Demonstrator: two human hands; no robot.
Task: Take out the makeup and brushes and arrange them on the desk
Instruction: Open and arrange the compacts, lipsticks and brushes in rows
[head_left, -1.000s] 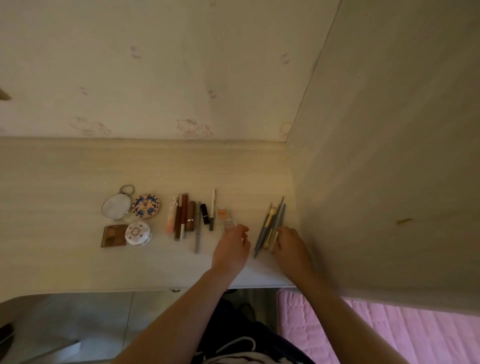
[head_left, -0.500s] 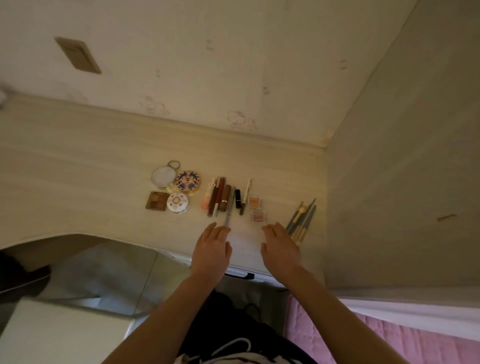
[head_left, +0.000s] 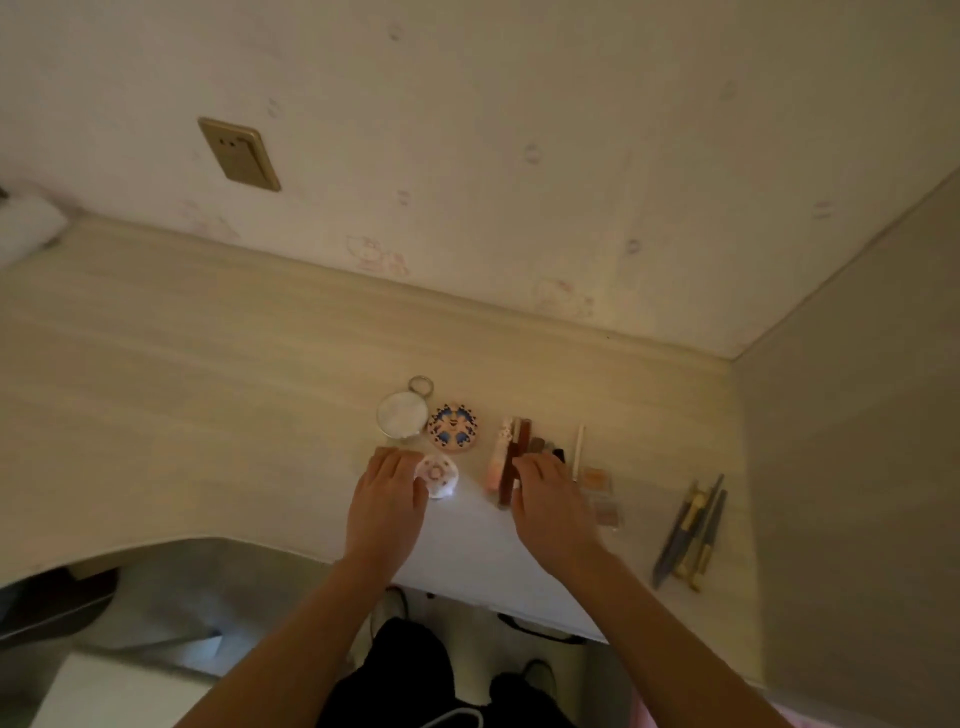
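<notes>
Makeup lies in a row on the pale wooden desk (head_left: 208, 415). A round mirror (head_left: 399, 414) and a patterned round compact (head_left: 452, 427) sit at the far left. My left hand (head_left: 387, 499) lies flat with straight fingers beside a small white round compact (head_left: 440, 475), and it covers the brown palette. My right hand (head_left: 550, 506) lies flat over the near ends of the lip tubes and pencils (head_left: 511, 457). Two small clear pots (head_left: 602, 496) sit just right of that hand. Several brushes (head_left: 693, 530) lie in a bundle near the right wall.
A cupboard side panel (head_left: 857, 441) closes off the desk on the right. The back wall carries a brass socket plate (head_left: 240, 154). A white object (head_left: 26, 223) sits at the desk's far left. The curved front edge is close to my wrists.
Both hands moved left along the row, from the pots and brushes to the compacts and tubes. The camera also swung left, showing more of the desk and the socket.
</notes>
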